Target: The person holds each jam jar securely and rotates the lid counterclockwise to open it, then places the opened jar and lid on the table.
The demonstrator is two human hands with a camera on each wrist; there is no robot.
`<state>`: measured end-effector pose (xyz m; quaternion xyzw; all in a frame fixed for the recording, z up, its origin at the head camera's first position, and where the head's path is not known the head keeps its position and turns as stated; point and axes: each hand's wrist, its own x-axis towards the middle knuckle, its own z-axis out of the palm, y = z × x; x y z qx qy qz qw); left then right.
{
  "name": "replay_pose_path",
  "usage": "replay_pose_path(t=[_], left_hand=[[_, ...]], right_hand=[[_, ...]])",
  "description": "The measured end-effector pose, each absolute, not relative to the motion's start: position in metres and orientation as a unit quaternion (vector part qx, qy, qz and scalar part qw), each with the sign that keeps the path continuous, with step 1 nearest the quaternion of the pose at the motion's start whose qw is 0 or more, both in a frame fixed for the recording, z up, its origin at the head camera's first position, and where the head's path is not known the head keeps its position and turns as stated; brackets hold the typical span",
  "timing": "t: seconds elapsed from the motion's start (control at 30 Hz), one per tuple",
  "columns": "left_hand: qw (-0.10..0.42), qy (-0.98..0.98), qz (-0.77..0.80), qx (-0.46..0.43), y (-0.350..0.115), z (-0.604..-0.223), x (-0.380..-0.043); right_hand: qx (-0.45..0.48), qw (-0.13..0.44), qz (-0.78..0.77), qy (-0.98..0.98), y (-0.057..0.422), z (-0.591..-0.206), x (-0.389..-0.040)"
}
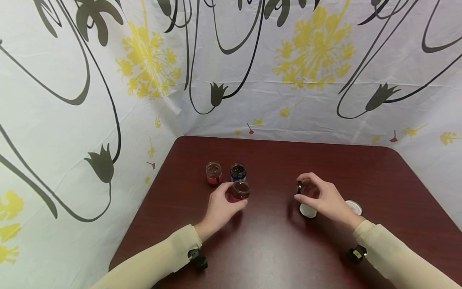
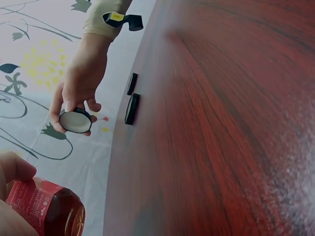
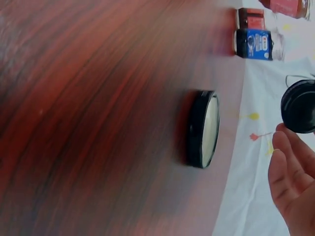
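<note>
My left hand (image 1: 219,206) grips a small glass jar (image 1: 241,189) with a red label, its top uncovered. In the left wrist view the held jar (image 2: 44,204) shows printed text on the label. My right hand (image 1: 329,200) pinches a round lid (image 1: 299,187) on edge between thumb and fingers, to the right of the jar. That lid has a black outside (image 3: 299,107) and a pale inner face (image 2: 75,121). Under the right hand a black-rimmed lid (image 1: 308,211) lies on the table, pale side up.
Beyond the left hand stand two uncovered jars, one with a red label (image 1: 214,176) and one with a blue label (image 3: 258,44). Another lid (image 1: 354,207) lies by the right wrist. A patterned cloth (image 1: 260,112) hangs around the dark red wooden table (image 1: 267,249).
</note>
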<state>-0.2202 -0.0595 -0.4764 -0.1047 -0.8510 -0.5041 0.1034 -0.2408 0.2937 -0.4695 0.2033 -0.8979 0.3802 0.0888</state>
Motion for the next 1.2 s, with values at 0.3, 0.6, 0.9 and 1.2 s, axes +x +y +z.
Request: replay_pose_path(t=[0.3,0.6,0.9,1.2], left_hand=[[0.135,-0.845,-0.508,-0.094,-0.066,-0.483,-0.226],[0.139,-0.847,-0.508,-0.068,-0.072,-0.492,-0.235],[0.138,-0.851,-0.504,-0.051,-0.077,-0.498,-0.238],[0.141,-0.855,-0.498,-0.039,-0.081,-0.505,-0.241]], right_hand=[[0.142,0.077,0.373,-0.913,0.309,-0.480,-0.251],[0.104,0.081,0.338,-0.932,0.326,-0.486,-0.259],[0.090,0.066,0.302,-0.947,0.332,-0.485,-0.267],[0.084,0.046,0.264,-0.960,0.341,-0.488,-0.274]])
